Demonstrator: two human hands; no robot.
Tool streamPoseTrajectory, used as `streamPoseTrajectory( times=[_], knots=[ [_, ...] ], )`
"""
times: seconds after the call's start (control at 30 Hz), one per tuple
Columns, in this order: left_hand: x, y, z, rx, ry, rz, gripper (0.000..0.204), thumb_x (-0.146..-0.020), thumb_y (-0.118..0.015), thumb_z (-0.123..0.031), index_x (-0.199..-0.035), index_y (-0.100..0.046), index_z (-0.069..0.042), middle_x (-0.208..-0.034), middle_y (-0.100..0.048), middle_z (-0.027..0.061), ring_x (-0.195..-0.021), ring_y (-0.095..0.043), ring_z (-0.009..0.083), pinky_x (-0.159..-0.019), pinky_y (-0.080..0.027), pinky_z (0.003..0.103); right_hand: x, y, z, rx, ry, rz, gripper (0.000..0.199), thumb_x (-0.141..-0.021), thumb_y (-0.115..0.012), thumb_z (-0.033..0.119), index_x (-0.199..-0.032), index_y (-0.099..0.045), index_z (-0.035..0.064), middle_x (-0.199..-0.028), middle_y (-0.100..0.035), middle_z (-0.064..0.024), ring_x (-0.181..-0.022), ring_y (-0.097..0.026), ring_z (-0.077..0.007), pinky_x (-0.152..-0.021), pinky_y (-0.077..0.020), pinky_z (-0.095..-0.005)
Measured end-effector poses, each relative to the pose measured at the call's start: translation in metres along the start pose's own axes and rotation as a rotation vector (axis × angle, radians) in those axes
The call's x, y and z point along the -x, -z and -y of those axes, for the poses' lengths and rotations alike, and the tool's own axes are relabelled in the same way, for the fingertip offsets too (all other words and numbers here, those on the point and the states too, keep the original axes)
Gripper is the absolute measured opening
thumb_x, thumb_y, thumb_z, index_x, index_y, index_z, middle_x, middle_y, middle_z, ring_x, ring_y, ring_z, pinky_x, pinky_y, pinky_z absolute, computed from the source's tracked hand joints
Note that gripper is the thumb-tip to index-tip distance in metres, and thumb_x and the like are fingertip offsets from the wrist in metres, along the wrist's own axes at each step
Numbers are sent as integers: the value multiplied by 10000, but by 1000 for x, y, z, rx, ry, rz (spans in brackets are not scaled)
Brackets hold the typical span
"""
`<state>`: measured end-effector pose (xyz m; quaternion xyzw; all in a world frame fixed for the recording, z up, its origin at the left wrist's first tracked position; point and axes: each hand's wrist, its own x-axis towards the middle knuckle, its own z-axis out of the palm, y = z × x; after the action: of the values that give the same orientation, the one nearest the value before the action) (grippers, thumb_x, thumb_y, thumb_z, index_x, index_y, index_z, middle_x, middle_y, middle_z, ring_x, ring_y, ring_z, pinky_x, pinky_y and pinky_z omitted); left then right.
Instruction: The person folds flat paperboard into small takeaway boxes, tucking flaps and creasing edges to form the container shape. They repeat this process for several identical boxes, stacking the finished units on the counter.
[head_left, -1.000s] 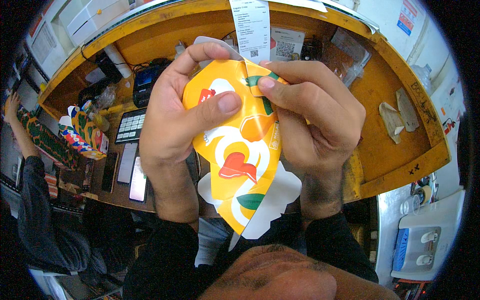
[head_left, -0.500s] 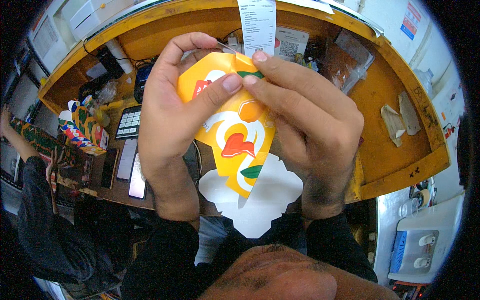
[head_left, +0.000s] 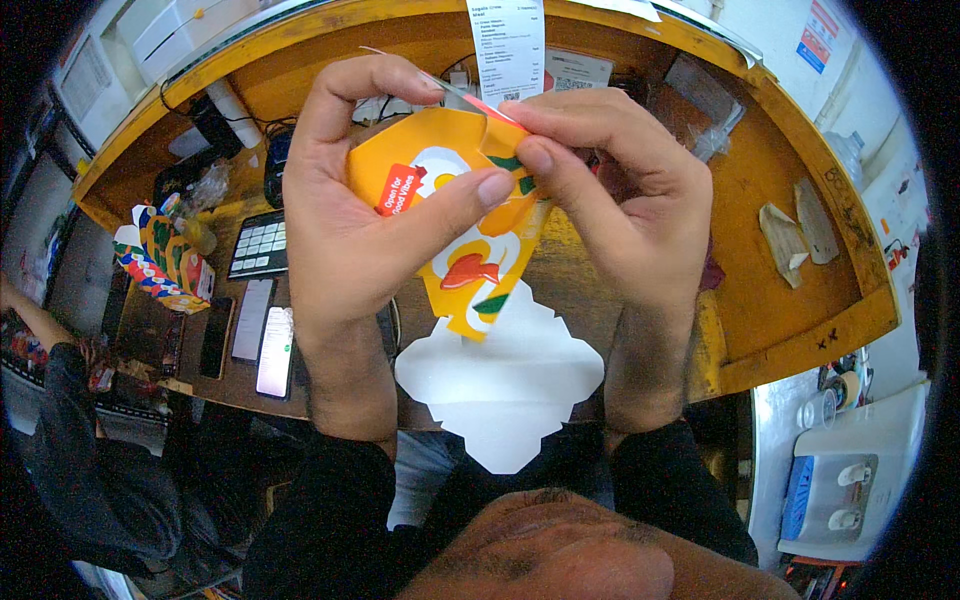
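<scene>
At 6 o'clock, white lobed card sheet [head_left: 500, 375]: lies low and flat, nearest point jutting past the edge of the dark brown wooden table [head_left: 565, 285], perhaps so both hands can work above it.
Glossy yellow card piece with white, green and red print [head_left: 470, 270]: held up at the centre, tip toward 6 o'clock over the sheet; whether they are joined is unclear. Raised, it probably gives both hands access to its far edge.
Left hand [head_left: 345, 215]: at 10 o'clock, thumb laid across the printed face, index finger curled at the far edge, seemingly to steady the card; the other fingers are hidden, so I cannot tell their state.
Right hand [head_left: 630, 170]: at 1 o'clock, thumb and index finger pinching the card's far right corner, likely to control the crease there.
Phone with a lit white screen [head_left: 275, 350]: between 8 and 9 o'clock, face up, apparently for reading.
Blue, red and green patterned cartons [head_left: 165, 258]: at 9 o'clock, beyond the phone, clear of the hands.
Long white printed paper slip [head_left: 508, 50]: at 12 o'clock, facing the person, presumably for easy viewing.
</scene>
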<state>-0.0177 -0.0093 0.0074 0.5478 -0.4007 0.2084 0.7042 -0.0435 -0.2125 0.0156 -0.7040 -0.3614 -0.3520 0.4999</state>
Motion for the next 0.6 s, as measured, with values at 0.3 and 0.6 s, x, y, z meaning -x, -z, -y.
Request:
streamPoseTrajectory(
  times=[0.3,0.6],
  knots=[
    [2,-6,3,-42,-177,24,546,-775,-850,115,-1174,-529,-73,-1168,-653,89,-1085,-698,192,-943,-599,344,0,3,8,188,173,-20,222,-844,-773,-89,-1060,-777,-38,-1016,-729,-124,-927,-669,-183,-800,-514,-272],
    [2,-5,1,-418,-351,40,359,-903,-752,83,-1217,-598,6,-1165,-713,115,-1049,-729,179,-936,-579,304,-8,2,-14,157,205,-1,144,-838,-770,-59,-975,-755,-18,-942,-715,-99,-910,-674,-204,-805,-515,-318]
  ],
)
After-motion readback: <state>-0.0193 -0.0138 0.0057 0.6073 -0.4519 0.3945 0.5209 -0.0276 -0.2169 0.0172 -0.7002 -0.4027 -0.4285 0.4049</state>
